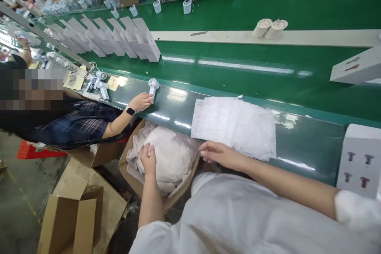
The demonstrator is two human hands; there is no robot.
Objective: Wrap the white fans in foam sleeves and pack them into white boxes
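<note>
My left hand (148,159) is over a carton (126,170) filled with white, thin foam-like bags (171,156). Its thumb and fingers are bent and slightly apart, with nothing clearly held. My right hand (216,153) hovers at the bench's near edge, by the carton's right side, fingers loosely stretched and holding nothing visible. Beside it, a flat pile of white bags (233,125) lies on the bench (309,139). Farther left, a co-worker's hand (141,102) touches a small white handheld fan (153,85) standing on the bench.
Beyond the bench runs a green conveyor belt (238,71) with a row of white boxes (145,39). A white printed box (357,160) stands at right; another (357,65) is on the belt. Cream cylinders (275,28) sit on the divider. An open carton (70,214) lies lower left.
</note>
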